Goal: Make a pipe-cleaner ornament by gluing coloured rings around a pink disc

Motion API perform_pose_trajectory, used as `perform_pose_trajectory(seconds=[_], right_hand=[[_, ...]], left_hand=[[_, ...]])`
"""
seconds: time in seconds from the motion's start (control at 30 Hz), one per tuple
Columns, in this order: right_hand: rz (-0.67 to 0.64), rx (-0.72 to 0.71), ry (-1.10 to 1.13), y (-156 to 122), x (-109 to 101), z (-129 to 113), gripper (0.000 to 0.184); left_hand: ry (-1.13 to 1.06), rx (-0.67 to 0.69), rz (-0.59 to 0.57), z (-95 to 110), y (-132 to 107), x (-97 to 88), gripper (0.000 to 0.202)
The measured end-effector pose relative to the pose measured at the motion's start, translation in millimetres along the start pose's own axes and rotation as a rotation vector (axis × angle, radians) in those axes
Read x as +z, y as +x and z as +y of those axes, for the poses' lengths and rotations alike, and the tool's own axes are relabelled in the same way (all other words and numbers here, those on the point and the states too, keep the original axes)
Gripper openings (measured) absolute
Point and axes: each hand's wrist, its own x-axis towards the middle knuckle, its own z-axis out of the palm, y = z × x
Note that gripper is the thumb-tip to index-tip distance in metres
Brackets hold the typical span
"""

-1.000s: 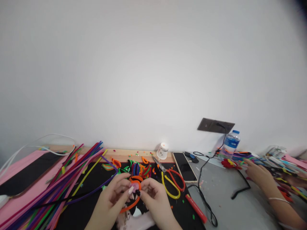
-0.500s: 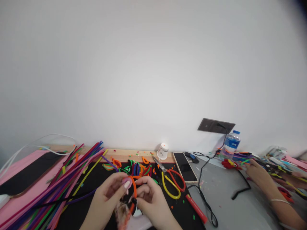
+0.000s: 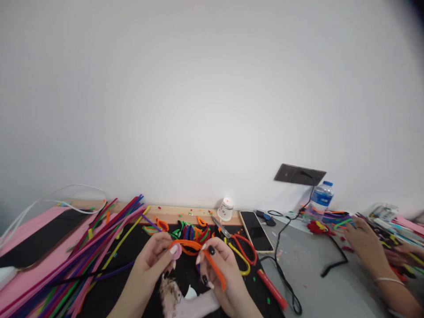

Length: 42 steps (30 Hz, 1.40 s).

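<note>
My left hand (image 3: 154,260) pinches a small round pink piece (image 3: 176,252) together with one end of an orange pipe cleaner (image 3: 187,243). The pipe cleaner bends in a loop across to my right hand (image 3: 220,265), whose thumb and fingers are closed on it. Its free end hangs down over the right fingers. Below both hands lies a pale glue gun (image 3: 195,304) with a stained, worn nozzle end, partly covered by my right hand. Just beyond my fingers sits a heap of bent, multicoloured pipe-cleaner pieces (image 3: 188,232).
Long pipe cleaners (image 3: 89,260) lie at left beside a dark tablet-like panel (image 3: 39,238). Scissors (image 3: 243,249), a phone (image 3: 256,232), a white paper cup (image 3: 225,209) and a black cable (image 3: 278,260) are right of centre. A co-worker's hand (image 3: 364,243) works near a water bottle (image 3: 319,201).
My right hand has moved right and up, turning and drawing the orange pipe cleaner from upright to sideways. More of the glue gun shows. The co-worker's hand has shifted slightly.
</note>
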Motion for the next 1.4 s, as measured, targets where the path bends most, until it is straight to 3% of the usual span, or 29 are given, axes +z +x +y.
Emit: perform_pose_trajectory(seconds=[0.1, 0.2, 0.27, 0.33, 0.4, 0.47, 0.53, 0.63, 0.83, 1.0, 1.2, 1.3, 1.4], right_hand=[[0.039, 0.001, 0.062, 0.8, -0.2, -4.0, 0.027], [0.037, -0.007, 0.016, 3.1, -2.7, -3.7, 0.045], [0.039, -0.017, -0.150, 3.9, -4.0, -3.6, 0.045], [0.021, -0.013, -0.465, 2.5, -5.0, -4.9, 0.034], [-0.065, 0.007, -0.832, -1.1, -6.7, -6.6, 0.035], [-0.237, 0.035, -1.091, -5.1, -10.2, -6.9, 0.055], [-0.394, 0.060, -1.248, -7.6, -15.0, -4.8, 0.072], [-0.500, 0.090, -1.382, -7.9, -21.6, 0.1, 0.077], [-0.530, 0.071, -1.426, -9.0, -22.9, -3.7, 0.076], [-0.477, -0.054, -1.384, -15.0, -16.1, -7.4, 0.030], [-0.386, -0.093, -1.407, -12.6, -8.2, -7.8, 0.016], [-0.255, -0.090, -1.330, -8.3, -5.1, -12.1, 0.012], [-0.056, -0.058, -1.145, -7.3, -5.9, -12.8, 0.005]], left_hand=[[0.030, -0.018, 0.009, -1.5, -0.4, 0.1, 0.036], [0.059, -0.032, 0.011, -1.9, 1.1, -1.1, 0.034], [0.037, -0.043, 0.046, -0.7, 3.0, -1.8, 0.036], [-0.012, -0.045, 0.109, 1.5, 5.0, -2.7, 0.039], [-0.060, -0.044, 0.171, 3.9, 6.9, -4.6, 0.043], [-0.103, -0.043, 0.218, 5.1, 9.0, -8.0, 0.044], [-0.141, -0.051, 0.248, 4.3, 11.2, -12.7, 0.043], [-0.181, -0.063, 0.249, 0.8, 14.5, -19.3, 0.038], [-0.196, -0.059, 0.256, -2.0, 17.7, -21.3, 0.034], [-0.176, -0.012, 0.308, 0.3, 21.1, -21.5, 0.037], [-0.170, 0.016, 0.381, -1.1, 28.7, -30.9, 0.040], [-0.161, -0.004, 0.376, -1.6, 28.8, -30.9, 0.040], [-0.141, -0.066, 0.300, -1.6, 25.3, -25.8, 0.038]])
